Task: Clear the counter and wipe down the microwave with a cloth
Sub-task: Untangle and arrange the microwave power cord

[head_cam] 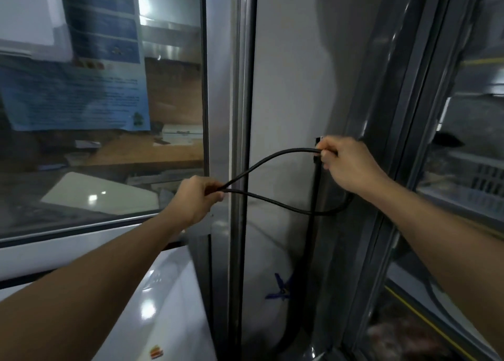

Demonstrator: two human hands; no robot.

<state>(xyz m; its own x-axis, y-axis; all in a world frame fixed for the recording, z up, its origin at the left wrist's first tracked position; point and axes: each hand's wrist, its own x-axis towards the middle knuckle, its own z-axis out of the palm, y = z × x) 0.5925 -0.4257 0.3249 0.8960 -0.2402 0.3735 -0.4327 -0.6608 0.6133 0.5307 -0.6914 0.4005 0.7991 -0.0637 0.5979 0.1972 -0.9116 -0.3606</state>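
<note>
A black cord (272, 180) is gripped by the left hand (195, 199) at centre frame and pinched by the right hand (346, 164) at centre right.

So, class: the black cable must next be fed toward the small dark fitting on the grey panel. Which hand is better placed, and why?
The right hand. It pinches the black cable beside the dark fitting; the left hand holds the loop farther away.
</note>
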